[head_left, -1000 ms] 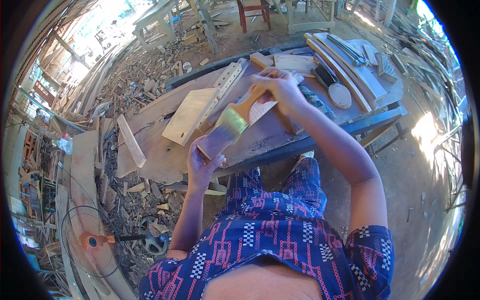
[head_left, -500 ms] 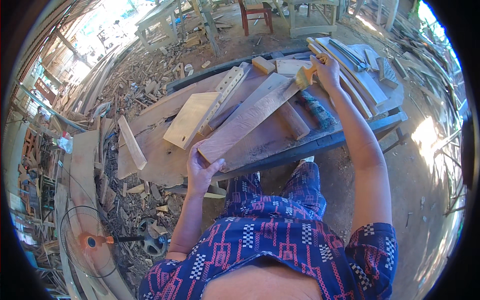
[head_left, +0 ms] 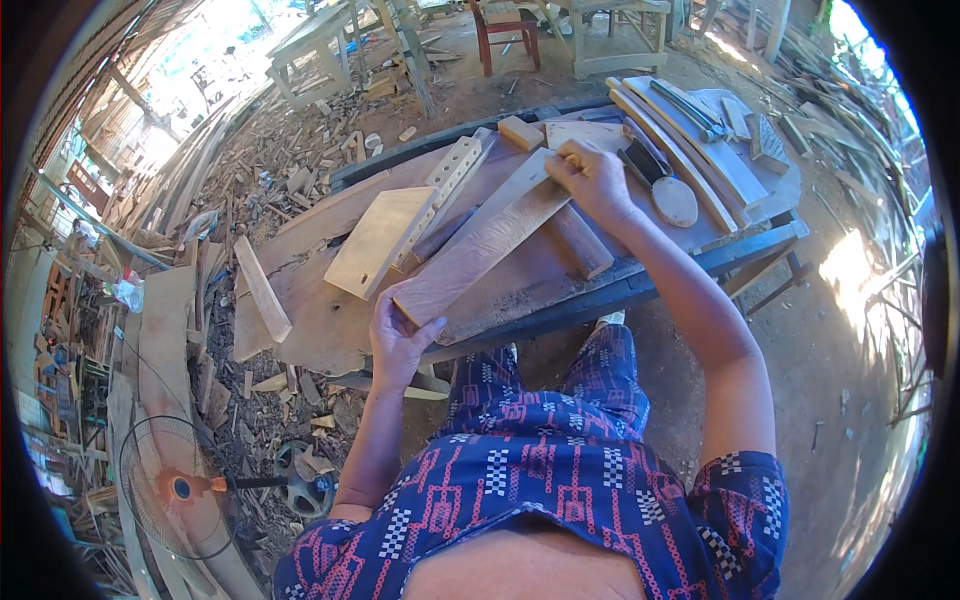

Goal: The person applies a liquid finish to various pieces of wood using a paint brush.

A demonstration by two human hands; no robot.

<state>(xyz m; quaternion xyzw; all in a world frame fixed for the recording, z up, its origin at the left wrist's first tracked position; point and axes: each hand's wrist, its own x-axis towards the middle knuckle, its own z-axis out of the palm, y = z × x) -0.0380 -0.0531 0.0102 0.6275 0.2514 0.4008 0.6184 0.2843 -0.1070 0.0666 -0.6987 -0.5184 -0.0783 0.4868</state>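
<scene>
A long reddish wooden plank (head_left: pixel 480 250) lies diagonally across the workbench (head_left: pixel 320 335). My left hand (head_left: pixel 400 335) grips its near end at the bench's front edge. My right hand (head_left: pixel 595 180) rests on its far end with the fingers curled over the wood; I cannot see whether anything is under the palm. A short thick block (head_left: pixel 582 242) lies beneath the plank's far half.
A pale square board (head_left: pixel 375 240) and a strip with holes (head_left: pixel 455 170) lie left of the plank. Curved slats (head_left: pixel 690 150) and an oval piece (head_left: pixel 675 200) are at the right. Offcuts cover the ground at left, near a floor fan (head_left: pixel 175 490).
My right hand slid from the plank's middle out past its far end, then came back onto the far end. The left hand kept hold of the near end.
</scene>
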